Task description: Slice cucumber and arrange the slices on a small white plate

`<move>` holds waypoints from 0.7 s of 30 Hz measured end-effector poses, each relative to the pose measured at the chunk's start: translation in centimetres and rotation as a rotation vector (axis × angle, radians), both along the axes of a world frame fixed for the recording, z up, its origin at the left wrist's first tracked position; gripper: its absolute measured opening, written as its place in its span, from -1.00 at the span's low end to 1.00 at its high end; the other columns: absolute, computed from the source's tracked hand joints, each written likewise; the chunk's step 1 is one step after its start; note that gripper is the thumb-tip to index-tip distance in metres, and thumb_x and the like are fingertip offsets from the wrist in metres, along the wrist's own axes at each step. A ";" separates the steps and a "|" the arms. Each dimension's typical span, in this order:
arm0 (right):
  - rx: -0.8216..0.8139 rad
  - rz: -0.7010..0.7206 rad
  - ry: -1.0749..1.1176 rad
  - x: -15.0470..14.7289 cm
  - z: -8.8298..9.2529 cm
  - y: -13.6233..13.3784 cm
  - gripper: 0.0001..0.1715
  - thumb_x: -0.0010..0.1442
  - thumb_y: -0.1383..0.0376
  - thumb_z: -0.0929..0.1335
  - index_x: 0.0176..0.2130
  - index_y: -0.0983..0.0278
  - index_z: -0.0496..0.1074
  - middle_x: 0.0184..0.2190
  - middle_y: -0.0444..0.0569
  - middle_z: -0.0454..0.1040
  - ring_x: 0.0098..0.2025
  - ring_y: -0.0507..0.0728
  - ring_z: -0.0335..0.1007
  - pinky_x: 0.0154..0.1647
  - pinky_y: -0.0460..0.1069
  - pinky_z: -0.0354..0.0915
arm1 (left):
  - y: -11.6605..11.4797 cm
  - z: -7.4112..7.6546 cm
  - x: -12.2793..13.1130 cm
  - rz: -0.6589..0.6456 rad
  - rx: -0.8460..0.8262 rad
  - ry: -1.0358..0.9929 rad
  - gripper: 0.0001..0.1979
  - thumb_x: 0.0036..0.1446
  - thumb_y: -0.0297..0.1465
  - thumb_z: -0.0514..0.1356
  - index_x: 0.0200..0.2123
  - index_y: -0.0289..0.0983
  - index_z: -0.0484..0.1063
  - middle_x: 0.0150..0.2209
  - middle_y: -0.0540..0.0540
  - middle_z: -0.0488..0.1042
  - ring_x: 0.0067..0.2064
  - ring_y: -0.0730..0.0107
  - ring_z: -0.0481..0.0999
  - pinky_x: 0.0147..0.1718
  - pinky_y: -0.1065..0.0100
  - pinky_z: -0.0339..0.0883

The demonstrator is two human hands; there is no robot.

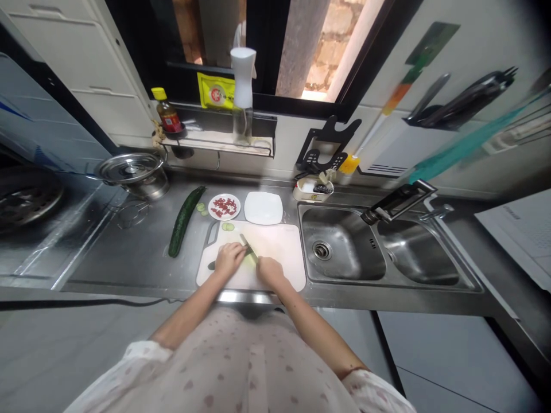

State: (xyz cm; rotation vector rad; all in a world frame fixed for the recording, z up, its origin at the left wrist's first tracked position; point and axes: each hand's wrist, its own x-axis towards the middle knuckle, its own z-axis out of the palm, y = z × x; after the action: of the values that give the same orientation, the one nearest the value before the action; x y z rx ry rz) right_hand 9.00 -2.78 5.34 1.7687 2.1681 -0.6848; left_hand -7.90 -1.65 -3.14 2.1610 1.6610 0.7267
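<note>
My right hand (pixel 269 271) is wrapped round the handle of a kitchen knife (pixel 248 246), its blade angled up and left over the white cutting board (pixel 288 244). Beside the blade, my left hand (pixel 229 258) presses down on a cucumber piece, its fingers closed over it. The dark end of that cucumber piece (pixel 211 265) pokes out left of the hand; most of it is covered. Pale green cut flesh shows under the blade. A few cucumber slices (pixel 228 227) lie at the board's upper left. A whole cucumber (pixel 185 222) rests on the counter further left.
Behind the board stand a plate of chopped red and white bits (pixel 224 207) and a white square plate (pixel 263 207). More slices (pixel 201 209) lie on the counter. A lidded steel pot (pixel 140 175) is at left, a double sink (pixel 344 244) at right.
</note>
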 end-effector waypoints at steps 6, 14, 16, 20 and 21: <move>-0.025 0.007 0.009 -0.8 0.3 1.0 -0.62 0.28 0.42 0.14 -0.04 0.35 0.43 -0.12 0.16 0.53 -0.05 0.19 0.46 -0.15 -0.02 0.29 | 0.0 0.2 0.0 0.007 -0.009 -0.005 -0.76 0.28 -0.28 0.06 -0.20 -0.17 0.52 -0.23 -0.07 0.52 -0.17 0.31 0.40 -0.15 0.28 0.20; -0.038 -0.007 -0.003 -0.3 0.1 0.4 -0.63 0.30 0.39 0.15 -0.07 0.34 0.45 -0.14 0.17 0.54 -0.07 0.18 0.47 -0.15 -0.02 0.29 | 0.0 0.2 0.0 0.008 -0.007 -0.012 -0.75 0.28 -0.28 0.06 -0.21 -0.18 0.53 -0.26 -0.09 0.51 -0.19 0.30 0.41 -0.17 0.28 0.20; -0.034 -0.002 -0.004 -0.3 0.0 0.4 -0.63 0.29 0.39 0.15 -0.07 0.34 0.45 -0.14 0.17 0.54 -0.08 0.18 0.48 -0.15 -0.02 0.29 | 0.0 0.2 0.0 0.011 -0.008 -0.012 -0.75 0.28 -0.28 0.06 -0.21 -0.18 0.53 -0.26 -0.09 0.51 -0.19 0.30 0.41 -0.18 0.27 0.20; -0.028 0.004 0.008 -0.7 0.0 0.9 -0.63 0.28 0.40 0.15 -0.05 0.34 0.45 -0.13 0.16 0.54 -0.07 0.18 0.47 -0.15 -0.02 0.29 | 0.0 0.2 0.0 0.012 -0.003 -0.017 -0.75 0.28 -0.27 0.06 -0.21 -0.17 0.53 -0.24 -0.08 0.51 -0.17 0.30 0.41 -0.16 0.27 0.20; -0.028 0.005 0.011 -0.8 -0.1 1.0 -0.62 0.28 0.40 0.15 -0.05 0.34 0.44 -0.13 0.16 0.53 -0.07 0.18 0.47 -0.15 -0.02 0.29 | 0.0 0.2 0.0 0.013 -0.002 -0.016 -0.75 0.28 -0.27 0.06 -0.21 -0.17 0.53 -0.23 -0.08 0.51 -0.16 0.30 0.41 -0.15 0.27 0.20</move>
State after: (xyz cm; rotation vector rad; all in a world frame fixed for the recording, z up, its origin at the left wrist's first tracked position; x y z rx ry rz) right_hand 8.24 -1.74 5.28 1.7494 2.1587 -0.7224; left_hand -7.85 -1.67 -2.91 2.1395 1.6679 0.7437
